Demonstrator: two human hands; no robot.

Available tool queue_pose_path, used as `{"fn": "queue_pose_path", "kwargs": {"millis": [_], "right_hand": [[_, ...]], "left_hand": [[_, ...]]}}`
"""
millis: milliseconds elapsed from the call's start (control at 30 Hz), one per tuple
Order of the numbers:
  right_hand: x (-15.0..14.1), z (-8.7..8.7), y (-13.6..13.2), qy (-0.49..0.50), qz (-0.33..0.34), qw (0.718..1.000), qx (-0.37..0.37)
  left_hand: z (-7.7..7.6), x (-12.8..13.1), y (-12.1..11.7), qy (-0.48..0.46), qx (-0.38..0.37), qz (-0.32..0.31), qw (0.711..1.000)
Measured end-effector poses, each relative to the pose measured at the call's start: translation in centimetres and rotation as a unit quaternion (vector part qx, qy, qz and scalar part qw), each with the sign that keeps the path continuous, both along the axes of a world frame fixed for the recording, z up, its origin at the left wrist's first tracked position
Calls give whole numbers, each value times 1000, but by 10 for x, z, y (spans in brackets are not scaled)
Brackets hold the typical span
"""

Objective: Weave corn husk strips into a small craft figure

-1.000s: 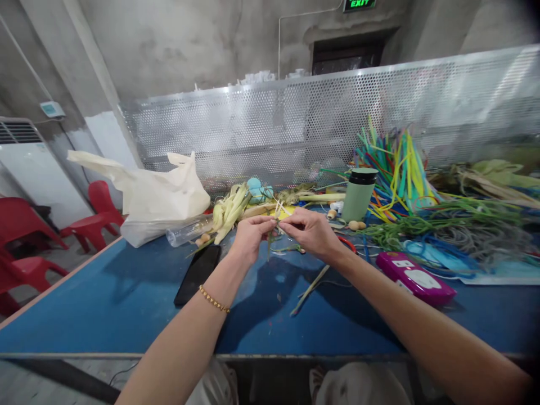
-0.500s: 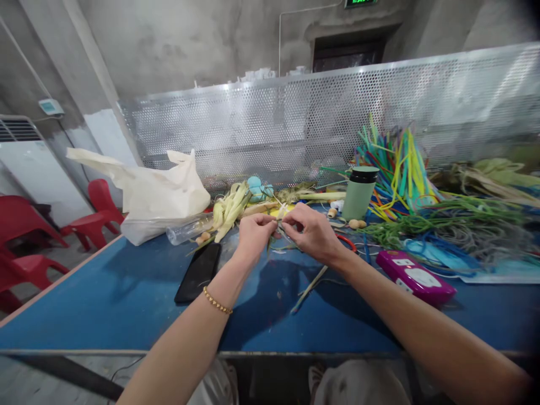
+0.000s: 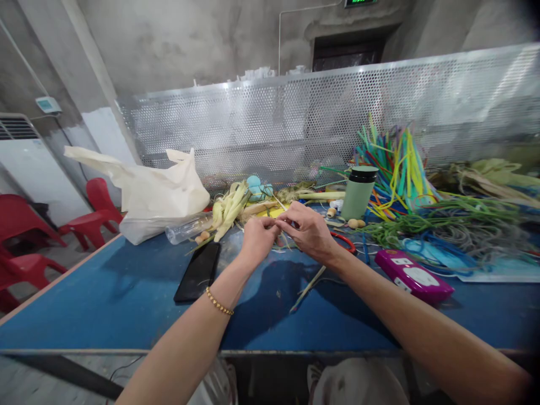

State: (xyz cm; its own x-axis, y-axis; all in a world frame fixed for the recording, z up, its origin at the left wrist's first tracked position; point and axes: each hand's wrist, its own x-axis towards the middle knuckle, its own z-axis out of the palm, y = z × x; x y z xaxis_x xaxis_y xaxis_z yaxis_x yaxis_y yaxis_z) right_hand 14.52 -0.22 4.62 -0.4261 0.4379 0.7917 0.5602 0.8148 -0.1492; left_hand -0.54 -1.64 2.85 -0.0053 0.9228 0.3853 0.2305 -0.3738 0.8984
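Over the middle of the blue table [image 3: 109,304], my left hand [image 3: 258,241] and my right hand [image 3: 310,230] meet fingertip to fingertip. Both pinch a small bundle of thin green and pale leaf strips [image 3: 280,229], mostly hidden between the fingers. A gold bead bracelet [image 3: 217,301] sits on my left wrist. A black phone [image 3: 199,270] lies just left of my left hand. Below my right hand a pale leaf strip [image 3: 309,287] rests on the table.
A cream bag [image 3: 156,194] and a clear tube [image 3: 188,229] sit at the left. Pale leaves [image 3: 230,211], a green flask [image 3: 358,194], coloured strips [image 3: 396,169], green strands [image 3: 447,225] and a pink case [image 3: 413,277] crowd the back and right. Red chairs [image 3: 25,236] stand beyond the left edge.
Both hands have drifted slightly right and away, staying pinched together on the strips, which now show less between the fingers. Nothing on the table has moved.
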Motion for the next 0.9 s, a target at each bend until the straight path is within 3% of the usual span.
{"fn": "queue_pose_path", "kwargs": {"millis": [133, 200, 300, 367, 567, 900], "right_hand": [[10, 7, 2, 123, -43, 991, -30], [14, 8, 5, 149, -71, 982, -93], [13, 4, 7, 111, -5, 964, -239], [9, -1, 8, 109, 43, 951, -287], [1, -9, 8, 163, 58, 934, -312], [1, -11, 13, 125, 34, 964, -234]], "left_hand": [[3, 2, 0, -166, -54, -35, 984], [6, 3, -1, -229, -82, -40, 969], [9, 2, -3, -267, -97, -39, 958], [8, 2, -4, -269, -103, -36, 957], [6, 5, -6, -248, -93, -46, 963], [3, 7, -2, -221, -55, -26, 973]]}}
